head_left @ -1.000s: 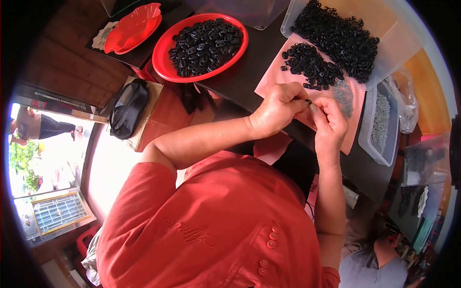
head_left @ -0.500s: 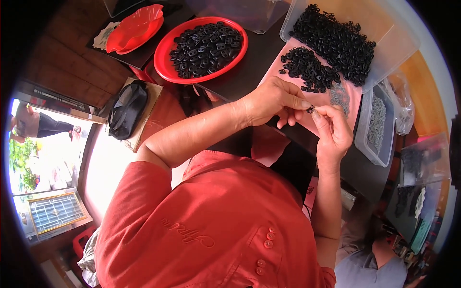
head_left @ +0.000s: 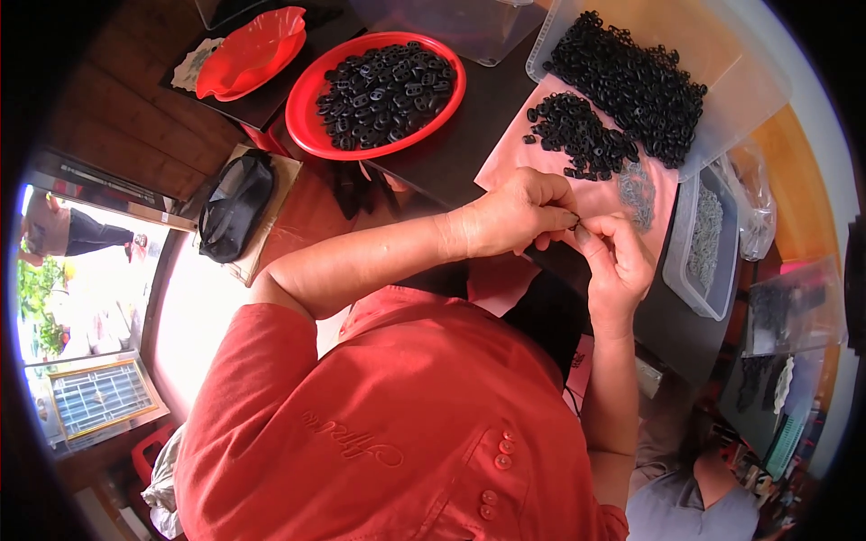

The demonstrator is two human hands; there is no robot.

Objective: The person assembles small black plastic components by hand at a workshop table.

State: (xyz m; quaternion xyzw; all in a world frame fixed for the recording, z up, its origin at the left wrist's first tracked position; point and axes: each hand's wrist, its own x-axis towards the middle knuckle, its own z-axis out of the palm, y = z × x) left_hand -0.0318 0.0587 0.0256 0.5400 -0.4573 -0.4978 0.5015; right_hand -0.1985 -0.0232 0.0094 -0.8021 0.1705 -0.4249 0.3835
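My left hand (head_left: 521,215) and my right hand (head_left: 621,261) meet fingertip to fingertip over the near edge of a pink cloth (head_left: 505,160). Between them they pinch a small black plastic piece (head_left: 576,224), mostly hidden by the fingers. Beyond my hands lies a loose heap of black two-holed plastic pieces (head_left: 582,135) on the cloth. A little pile of small grey metal parts (head_left: 637,194) sits beside my right hand. To the right, a clear plastic box (head_left: 719,305) holds many more grey metal parts (head_left: 706,239).
Further left, a red round tray (head_left: 311,144) is filled with black pieces. A large translucent bin (head_left: 749,54) lies tipped at the back right, spilling black pieces. A red wavy dish (head_left: 253,54) and a black bag (head_left: 239,207) are at the left. Another person (head_left: 695,509) sits at lower right.
Both hands have come slightly nearer to my body, still pinched together. The black piece shows less between the fingertips than before.
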